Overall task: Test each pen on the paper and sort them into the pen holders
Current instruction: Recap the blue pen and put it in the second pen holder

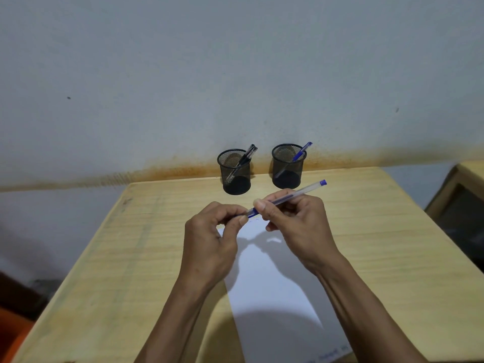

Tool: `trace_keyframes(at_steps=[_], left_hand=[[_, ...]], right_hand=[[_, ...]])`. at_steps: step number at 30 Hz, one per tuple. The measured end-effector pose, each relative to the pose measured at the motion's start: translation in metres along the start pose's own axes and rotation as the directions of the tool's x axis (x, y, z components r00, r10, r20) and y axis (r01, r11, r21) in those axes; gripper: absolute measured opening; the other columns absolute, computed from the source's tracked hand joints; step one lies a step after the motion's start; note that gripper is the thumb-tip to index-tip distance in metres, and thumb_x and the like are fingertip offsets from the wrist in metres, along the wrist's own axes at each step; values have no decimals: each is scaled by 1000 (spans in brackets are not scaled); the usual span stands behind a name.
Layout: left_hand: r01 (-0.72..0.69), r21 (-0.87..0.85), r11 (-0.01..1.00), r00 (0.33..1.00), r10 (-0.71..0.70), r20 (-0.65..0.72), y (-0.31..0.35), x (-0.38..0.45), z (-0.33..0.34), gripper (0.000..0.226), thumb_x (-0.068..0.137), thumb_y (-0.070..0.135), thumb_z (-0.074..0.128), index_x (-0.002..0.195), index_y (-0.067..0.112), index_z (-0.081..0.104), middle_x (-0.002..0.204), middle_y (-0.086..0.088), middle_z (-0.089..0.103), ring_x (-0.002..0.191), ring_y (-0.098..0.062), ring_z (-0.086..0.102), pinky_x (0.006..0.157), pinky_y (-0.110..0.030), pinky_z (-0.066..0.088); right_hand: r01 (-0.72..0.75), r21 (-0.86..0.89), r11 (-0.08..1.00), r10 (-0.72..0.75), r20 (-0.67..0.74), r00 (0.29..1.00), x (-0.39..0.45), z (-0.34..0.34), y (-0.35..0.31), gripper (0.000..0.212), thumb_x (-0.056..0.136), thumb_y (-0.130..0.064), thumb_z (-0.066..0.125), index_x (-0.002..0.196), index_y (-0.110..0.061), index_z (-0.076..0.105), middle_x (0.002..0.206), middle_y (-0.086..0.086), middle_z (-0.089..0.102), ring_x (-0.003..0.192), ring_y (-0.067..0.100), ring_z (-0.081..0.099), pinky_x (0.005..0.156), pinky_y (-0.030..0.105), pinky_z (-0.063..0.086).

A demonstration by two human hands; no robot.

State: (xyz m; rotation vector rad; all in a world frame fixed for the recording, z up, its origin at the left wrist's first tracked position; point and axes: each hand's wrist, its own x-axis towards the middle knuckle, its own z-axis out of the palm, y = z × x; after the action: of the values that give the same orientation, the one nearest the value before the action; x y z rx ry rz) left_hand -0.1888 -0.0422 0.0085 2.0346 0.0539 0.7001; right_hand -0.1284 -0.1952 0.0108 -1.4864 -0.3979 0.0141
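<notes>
My right hand (pixel 296 221) grips the clear barrel of a blue pen (pixel 307 189), its blue end pointing up to the right. At the pen's lower tip my left hand (pixel 212 231) pinches its cap end. Both hands hover over the top of a white paper sheet (pixel 272 284) lying on the wooden table (pixel 117 258). Two black mesh pen holders stand at the far edge: the left holder (pixel 235 172) contains black pens (pixel 247 154), the right holder (pixel 287 166) contains a blue pen (pixel 301 152).
A grey-white wall (pixel 235 74) with a rusty stain along its foot rises directly behind the holders. Another wooden piece of furniture (pixel 461 195) stands at the right. Faint blue writing (pixel 332 355) marks the paper's near edge.
</notes>
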Motion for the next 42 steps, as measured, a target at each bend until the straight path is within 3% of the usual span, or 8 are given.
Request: trace_keyframes(at_steps=[7,12,15,18,27,33,38,42], left_hand=[[-35,61,998,999,36,-6,-7,4,-2,18,85,9,73,89,26,75,84,12,69,82,-10,67,68,-31,51],[-46,109,993,998,50,-36,-13,7,-6,13,86,11,73,91,23,75,86,13,70,81,-6,66,69,-15,48],[-72,171,983,995,82,-49,-12,12,-10,11,84,10,75,88,21,75,83,13,70,78,-7,64,68,-11,45],[-130,219,967,990,140,-30,-9,15,-9,9,84,11,75,89,18,75,83,11,69,79,-7,63,69,-15,46],[-167,218,961,985,174,-9,-3,15,-2,7,84,14,75,90,17,76,85,10,71,81,-5,63,70,-11,45],[-132,151,980,991,132,7,-6,19,1,14,83,18,77,97,18,75,85,11,71,82,-2,65,73,-10,48],[-116,140,983,993,119,-18,-12,34,14,24,81,23,79,103,17,72,86,9,69,83,2,63,74,-9,47],[-50,126,991,999,50,8,-17,56,44,30,84,30,75,110,18,70,95,10,68,84,-1,63,76,-18,50]], right_hand=[[-64,45,997,63,15,998,6,5,2,7,86,-17,79,80,-17,76,68,-5,73,68,7,66,61,24,56],[-156,-233,960,151,-39,988,4,-8,-1,23,75,-33,89,80,-14,77,69,1,74,62,6,66,59,21,56],[56,-461,886,-120,-110,987,-1,-14,-5,16,75,-23,89,82,-19,76,72,-7,71,62,2,62,58,9,47],[355,-638,683,-389,94,917,2,-10,-5,28,75,-9,88,101,-15,79,93,-4,72,64,6,60,63,8,47],[497,-715,492,-438,291,851,15,-6,14,13,83,-14,81,96,-10,78,86,4,67,66,21,61,53,39,54],[476,-689,546,-409,277,870,22,-10,20,8,88,-18,74,91,-11,71,84,2,65,67,21,58,58,42,52],[289,-555,780,-395,-78,915,36,-28,13,12,85,-15,81,93,-19,73,77,-13,69,70,10,65,60,11,49],[153,-392,907,-308,-369,877,72,-52,8,9,88,-26,78,89,-24,69,77,-9,74,73,16,74,71,39,64]])
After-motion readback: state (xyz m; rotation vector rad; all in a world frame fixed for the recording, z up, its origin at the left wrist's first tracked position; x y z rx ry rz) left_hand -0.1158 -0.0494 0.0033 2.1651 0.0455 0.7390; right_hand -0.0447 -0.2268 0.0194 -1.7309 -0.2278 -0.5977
